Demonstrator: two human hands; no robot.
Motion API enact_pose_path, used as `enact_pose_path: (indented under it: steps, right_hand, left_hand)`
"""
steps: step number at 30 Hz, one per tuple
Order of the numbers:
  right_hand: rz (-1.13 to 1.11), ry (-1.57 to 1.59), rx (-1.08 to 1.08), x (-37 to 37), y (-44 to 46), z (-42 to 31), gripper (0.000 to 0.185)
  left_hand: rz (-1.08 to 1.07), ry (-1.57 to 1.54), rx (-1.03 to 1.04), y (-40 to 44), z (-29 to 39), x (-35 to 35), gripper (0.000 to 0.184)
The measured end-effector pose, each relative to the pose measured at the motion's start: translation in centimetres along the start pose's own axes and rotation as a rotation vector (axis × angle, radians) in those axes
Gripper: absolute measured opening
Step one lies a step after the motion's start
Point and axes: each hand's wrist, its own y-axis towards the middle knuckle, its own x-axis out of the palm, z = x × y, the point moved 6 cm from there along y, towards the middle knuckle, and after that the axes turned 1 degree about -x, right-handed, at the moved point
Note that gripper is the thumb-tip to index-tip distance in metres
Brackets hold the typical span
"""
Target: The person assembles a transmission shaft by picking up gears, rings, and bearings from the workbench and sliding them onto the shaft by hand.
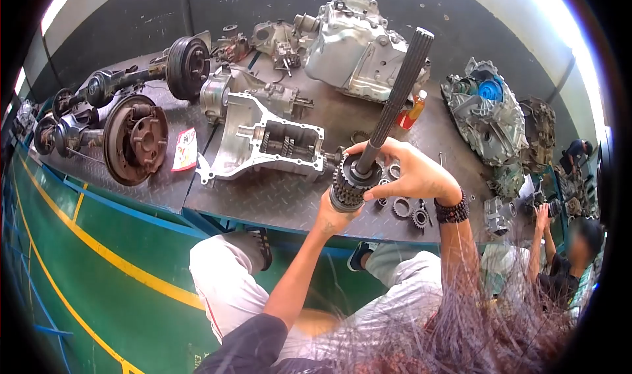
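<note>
Gripping the gear stack [347, 191] from below with the left hand [334, 217], closed around its lower end, and clasping its upper rim between thumb and bent fingers of the right hand [416, 173]. Held up over the near edge of the workbench [253, 206], with the splined shaft [400, 91] rising from between both hands and leaning away to the right. Already fitted with toothed rings, closely stacked at the shaft's lower end; bare along the upper length. Leaving a small loose gear [420, 217] and a metal ring [401, 207] unfitted, lying just below the right hand. Seemingly partway assembled; impossible to tell whether being built up or taken apart. To the left of both hands, see a gearbox housing [238, 137] with its opening upward, containing a shaft with gears [288, 147]. Just beyond the right hand, note a bottle [415, 107] with amber liquid inside. Farther off, to the right of the right hand, find an open transaxle casing [484, 121], with a blue part [489, 90] set in its upper hollow.
</note>
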Motion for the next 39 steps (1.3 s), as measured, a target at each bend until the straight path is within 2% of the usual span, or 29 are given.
enact_pose_path:
  steps: [1, 5, 8, 12, 18, 20, 24, 26, 28, 29, 30, 31, 32, 33, 34, 36, 38, 39]
  right_hand:
    - [-0.032, -0.060, 0.056, 0.0, -0.1, 0.3, 0.071]
    - [0.072, 0.228, -0.096, 1.9, 0.0, 2.3, 0.081]
    - [0.114, 0.487, -0.023, 3.8, 0.0, 3.8, 0.082]
    - [0.280, 0.629, -0.072, 5.7, -0.3, 5.4, 0.078]
    - [0.425, 0.600, -0.035, 7.1, -1.4, 6.6, 0.085]
    - [0.418, 0.587, 0.008, 7.4, -1.9, 7.1, 0.085]
    - [0.244, 0.596, -0.041, 5.5, -1.7, 6.2, 0.082]
    - [0.224, 0.471, -0.056, 4.6, -1.9, 6.0, 0.082]
    - [0.190, 0.218, 0.102, 4.1, -2.6, 7.2, 0.088]
    - [0.215, 0.223, 0.143, 4.0, -3.2, 7.3, 0.095]
    - [0.190, 0.192, 0.003, 3.7, -3.3, 6.5, 0.099]
    - [0.240, 0.318, -0.023, 2.9, -3.9, 6.7, 0.098]
    - [0.287, 0.443, -0.053, 1.9, -4.7, 7.0, 0.096]
    - [0.378, 0.504, -0.034, 0.4, -5.3, 7.8, 0.083]
    - [0.456, 0.418, 0.159, -0.9, -6.3, 9.9, 0.063]
    - [0.301, -0.079, 0.393, -2.1, -9.2, 15.5, 0.052]
    - [-0.055, -0.504, 0.590, 0.7, -12.3, 21.3, 0.053]
    - [-0.039, -0.474, 0.605, 2.6, -13.2, 23.2, 0.058]
  left_hand:
    - [-0.005, -0.005, -0.011, 0.0, 0.1, 0.0, 0.049]
    - [-0.023, -0.044, -0.056, 0.0, 0.7, -0.1, 0.050]
    - [-0.013, -0.079, -0.044, 0.3, 0.9, 0.0, 0.051]
    - [-0.009, -0.066, -0.036, 0.4, 1.4, 0.1, 0.055]
    - [-0.005, -0.129, -0.007, 0.3, 0.8, 0.2, 0.059]
    - [-0.013, -0.133, 0.002, 0.3, 0.6, 0.2, 0.059]
    - [-0.042, -0.037, 0.000, 0.5, 0.4, 0.1, 0.057]
    - [-0.051, -0.007, -0.023, 0.3, 0.9, 0.2, 0.056]
    - [-0.007, 0.040, -0.031, 0.2, 1.0, 0.4, 0.057]
    - [-0.026, -0.013, -0.058, 0.2, 0.8, 0.5, 0.057]
    - [-0.040, -0.065, -0.082, 0.3, 0.9, 0.5, 0.056]
    - [-0.039, 0.033, -0.106, 0.3, 0.2, 0.5, 0.054]
    - [0.017, 0.069, 0.045, 0.4, 0.7, 0.5, 0.049]
    - [0.019, 0.098, 0.044, 0.3, 0.7, 0.5, 0.047]
    - [0.024, 0.126, 0.044, 0.3, 0.8, 0.4, 0.045]
    - [0.011, 0.074, 0.048, 0.4, 1.1, 0.3, 0.043]
    - [0.005, 0.047, 0.048, 0.2, 1.4, 0.3, 0.042]
    - [0.012, 0.043, 0.053, 0.2, 1.6, 0.3, 0.042]
